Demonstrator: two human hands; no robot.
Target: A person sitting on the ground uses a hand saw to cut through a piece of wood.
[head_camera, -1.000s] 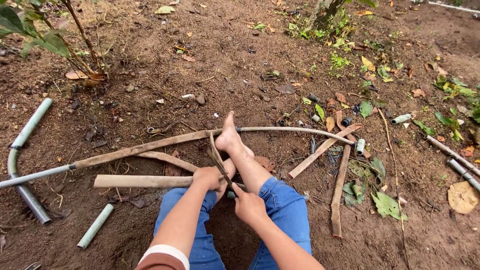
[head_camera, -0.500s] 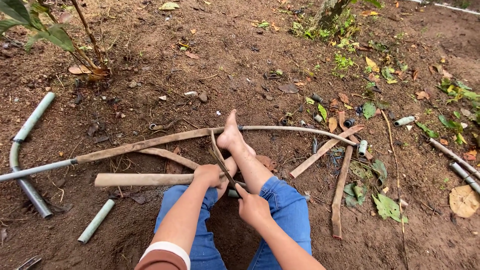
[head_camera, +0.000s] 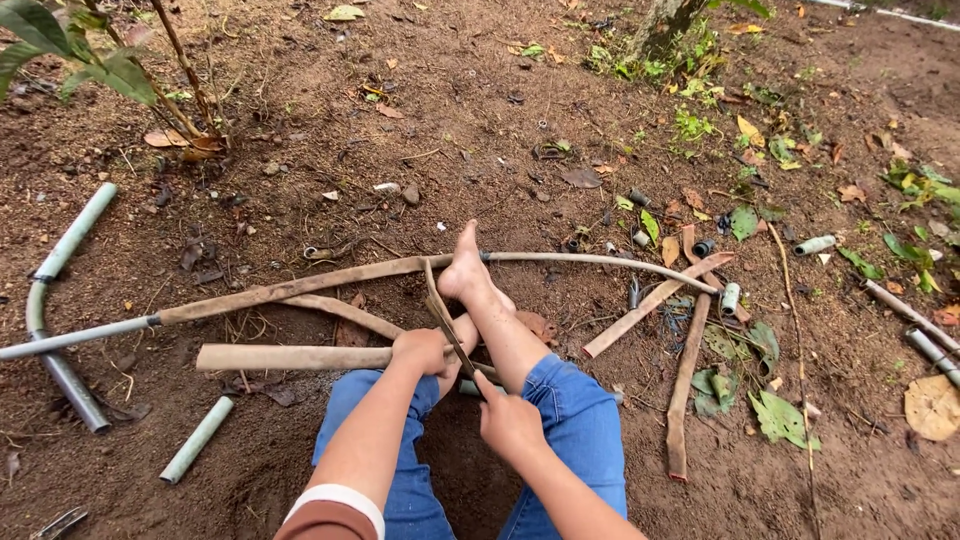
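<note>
I sit on bare soil with my legs in blue jeans (head_camera: 568,420) stretched forward. My bare foot (head_camera: 468,270) presses on a long thin bamboo strip (head_camera: 300,288) that runs across the ground. My left hand (head_camera: 420,350) grips the end of a thick bamboo piece (head_camera: 290,357) lying to the left. My right hand (head_camera: 508,418) holds the handle of a narrow blade (head_camera: 445,315), which slants up from that hand to the strip near my foot.
Split bamboo slats (head_camera: 690,370) lie to the right among green leaves. A bent grey pipe (head_camera: 55,310) and a short pipe piece (head_camera: 197,440) lie at the left. A small plant (head_camera: 120,70) grows far left, weeds at top right.
The view has shifted slightly. Hands, foot and blade stay in nearly the same place on the bamboo.
</note>
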